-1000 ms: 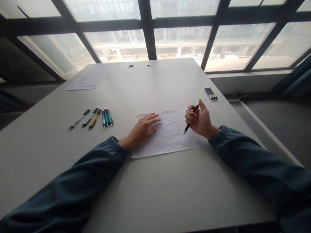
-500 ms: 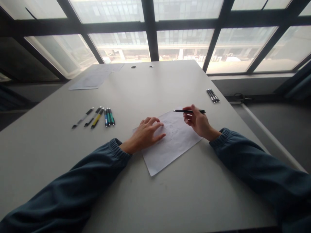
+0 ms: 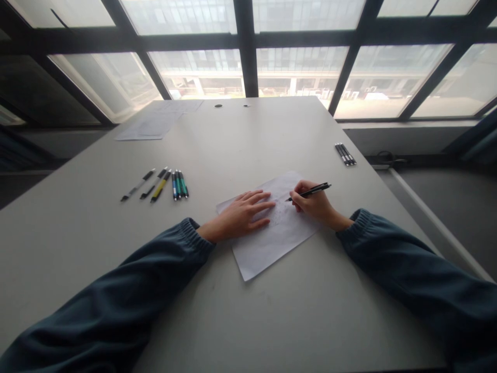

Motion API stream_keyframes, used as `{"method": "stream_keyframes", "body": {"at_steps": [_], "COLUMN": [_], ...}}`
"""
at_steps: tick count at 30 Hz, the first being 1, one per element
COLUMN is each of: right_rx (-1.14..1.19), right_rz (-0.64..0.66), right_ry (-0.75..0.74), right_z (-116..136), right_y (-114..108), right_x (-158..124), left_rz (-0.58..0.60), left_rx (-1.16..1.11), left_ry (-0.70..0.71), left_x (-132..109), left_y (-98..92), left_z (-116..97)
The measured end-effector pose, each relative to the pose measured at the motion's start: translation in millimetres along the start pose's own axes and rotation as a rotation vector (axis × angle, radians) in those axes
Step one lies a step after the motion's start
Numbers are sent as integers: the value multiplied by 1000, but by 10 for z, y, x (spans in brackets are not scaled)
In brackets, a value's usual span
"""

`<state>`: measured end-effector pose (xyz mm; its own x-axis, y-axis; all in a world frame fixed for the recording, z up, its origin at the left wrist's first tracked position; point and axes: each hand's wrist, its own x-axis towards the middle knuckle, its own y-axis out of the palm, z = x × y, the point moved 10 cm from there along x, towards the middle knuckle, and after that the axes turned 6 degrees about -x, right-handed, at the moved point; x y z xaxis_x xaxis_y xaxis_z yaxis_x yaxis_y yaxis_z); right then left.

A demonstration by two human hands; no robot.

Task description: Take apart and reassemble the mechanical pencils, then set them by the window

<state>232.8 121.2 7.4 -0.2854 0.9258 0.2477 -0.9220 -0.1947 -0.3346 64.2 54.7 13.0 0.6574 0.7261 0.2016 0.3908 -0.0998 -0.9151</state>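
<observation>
A white sheet of paper (image 3: 267,251) lies at an angle on the table, with faint marks near its middle. My left hand (image 3: 246,213) rests flat on the left part of the sheet, fingers stretched out. Over the sheet's right side, my right hand (image 3: 313,201) is closed around a black pen (image 3: 316,189) in a writing grip. The pen's tip points down and left, at or just above the marks; whether it touches the paper I cannot tell. Part of the sheet is hidden beneath both hands.
Left of the sheet lie several pens: grey and black ones (image 3: 138,185), a yellow one (image 3: 160,186), and blue and green ones (image 3: 180,185). Black pens (image 3: 345,154) lie near the right edge of the white table (image 3: 240,326). More papers (image 3: 145,127) sit at the far left.
My right hand has lowered toward the paper, and the pen has gone from nearly level to slanting tip-down. My left hand's fingers have flattened and stretched further across the sheet.
</observation>
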Motion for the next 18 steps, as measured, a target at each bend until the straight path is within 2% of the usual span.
{"method": "stream_keyframes", "body": {"at_steps": [9, 15, 18], "right_rx": [-113, -177, -173], "right_rz": [16, -49, -13], "right_ry": [-43, -41, -48], "right_z": [16, 25, 32], "right_y": [31, -36, 4], "right_x": [-22, -13, -15], "left_rz": [22, 8, 15], "left_rx": [24, 17, 12], "left_ry": [-3, 0, -7], "left_x": [8, 7, 8], "left_y": [15, 8, 4], "left_z": [-7, -3, -7]}}
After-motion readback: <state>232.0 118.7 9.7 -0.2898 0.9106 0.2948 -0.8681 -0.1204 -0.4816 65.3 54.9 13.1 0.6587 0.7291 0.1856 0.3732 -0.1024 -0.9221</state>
